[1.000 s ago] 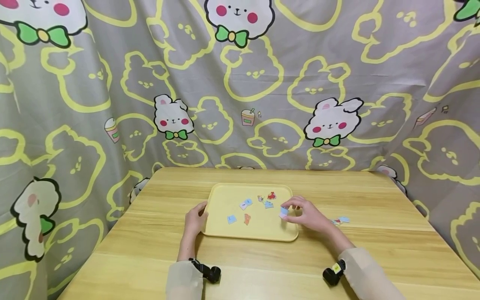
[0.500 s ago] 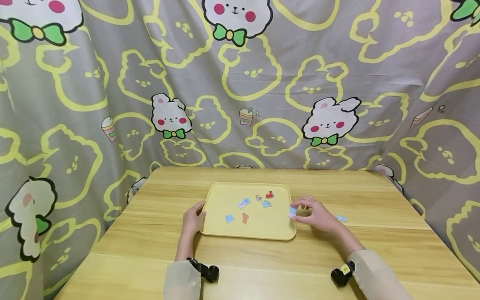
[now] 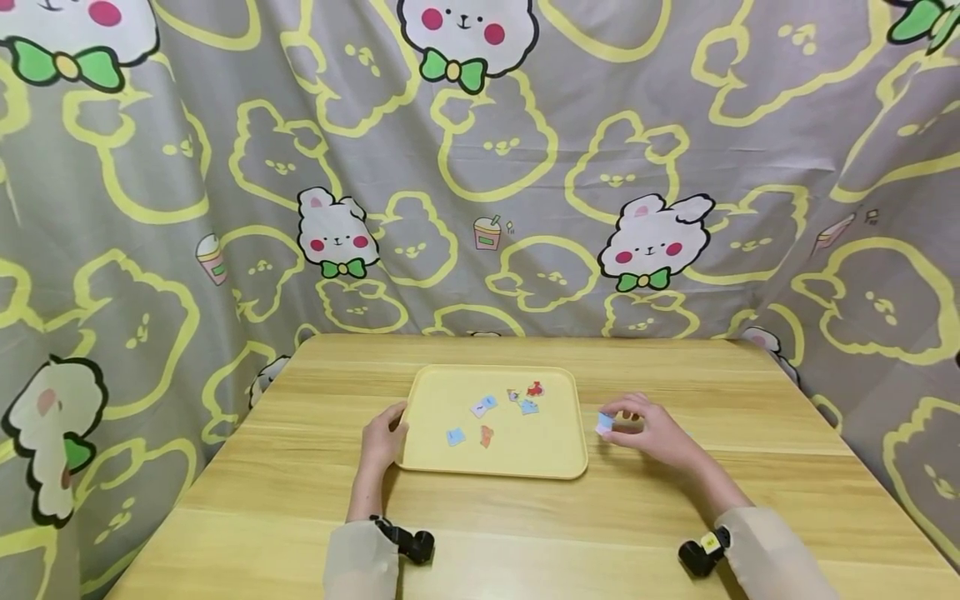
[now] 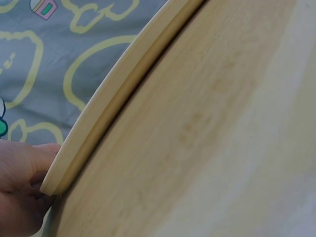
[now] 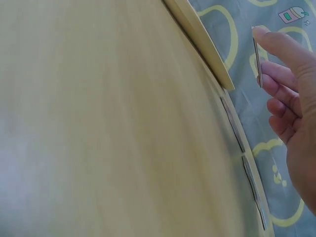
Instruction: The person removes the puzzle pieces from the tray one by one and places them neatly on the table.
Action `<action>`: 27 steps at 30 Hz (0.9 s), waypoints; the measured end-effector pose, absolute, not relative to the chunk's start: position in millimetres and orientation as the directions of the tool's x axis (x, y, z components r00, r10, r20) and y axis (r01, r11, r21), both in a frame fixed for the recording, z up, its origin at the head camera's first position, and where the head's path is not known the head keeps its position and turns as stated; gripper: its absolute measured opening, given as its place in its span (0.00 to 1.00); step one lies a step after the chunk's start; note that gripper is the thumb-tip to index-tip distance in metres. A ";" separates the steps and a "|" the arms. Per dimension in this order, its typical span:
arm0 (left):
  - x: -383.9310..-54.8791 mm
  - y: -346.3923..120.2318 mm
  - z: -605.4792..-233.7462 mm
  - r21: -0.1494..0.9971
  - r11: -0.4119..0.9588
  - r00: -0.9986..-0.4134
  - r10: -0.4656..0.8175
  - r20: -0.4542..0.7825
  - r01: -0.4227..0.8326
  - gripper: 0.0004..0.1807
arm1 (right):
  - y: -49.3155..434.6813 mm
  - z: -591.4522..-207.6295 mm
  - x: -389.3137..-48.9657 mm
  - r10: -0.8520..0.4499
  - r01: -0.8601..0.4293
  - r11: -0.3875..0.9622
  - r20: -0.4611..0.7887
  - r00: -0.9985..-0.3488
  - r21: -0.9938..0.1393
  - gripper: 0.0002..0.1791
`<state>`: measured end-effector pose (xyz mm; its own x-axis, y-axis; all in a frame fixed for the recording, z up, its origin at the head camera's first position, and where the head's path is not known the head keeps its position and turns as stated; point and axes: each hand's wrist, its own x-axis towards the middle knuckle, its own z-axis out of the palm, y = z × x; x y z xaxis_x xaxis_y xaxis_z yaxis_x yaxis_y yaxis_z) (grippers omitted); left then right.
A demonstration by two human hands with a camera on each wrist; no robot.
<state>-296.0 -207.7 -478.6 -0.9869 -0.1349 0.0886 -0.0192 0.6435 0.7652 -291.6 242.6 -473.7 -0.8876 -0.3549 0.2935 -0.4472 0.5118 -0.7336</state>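
Note:
My left hand (image 3: pixel 383 435) grips the left rim of a yellow tray (image 3: pixel 442 387); in the left wrist view, its fingers wrap the tray's edge (image 4: pixel 106 94). Just beyond the right rim, my right hand (image 3: pixel 656 429) pinches a thin blue-and-pink puzzle piece (image 3: pixel 604 423) between thumb and fingers. In the right wrist view that puzzle piece (image 5: pixel 257 57) appears edge-on, above the table. On the tray lie a blue piece (image 3: pixel 455 437), an orange piece (image 3: pixel 487 436), a blue-and-white pair (image 3: pixel 483 406), and a red piece (image 3: pixel 536 389) near other small ones.
Several flat pieces (image 5: pixel 251 177) lie on the wooden table (image 3: pixel 525 533), below my right hand in the right wrist view; the hand hides them in the head view. A grey patterned curtain (image 3: pixel 420 275) hangs behind the table and along both sides.
My right hand has moved right with the pinched puzzle piece, from over the tray's right side to past its rim. My left hand keeps its hold on the tray.

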 end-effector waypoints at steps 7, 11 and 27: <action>-296.8 -208.3 -478.3 0.756 0.655 -0.985 -0.140 0.097 -0.018 0.23 | 251.8 -474.8 -288.2 -0.339 -0.431 0.520 0.285 -0.897 -0.738 0.21; -296.2 -207.6 -478.4 0.755 0.656 -0.984 -0.140 0.106 -0.011 0.23 | 258.2 -474.2 -285.9 -0.315 -0.433 0.578 0.300 -0.900 -0.692 0.22; -294.9 -207.4 -480.1 0.765 0.643 -0.987 -0.134 0.084 -0.022 0.24 | 283.8 -476.8 -280.4 -0.282 -0.456 0.659 0.365 -0.887 -0.598 0.20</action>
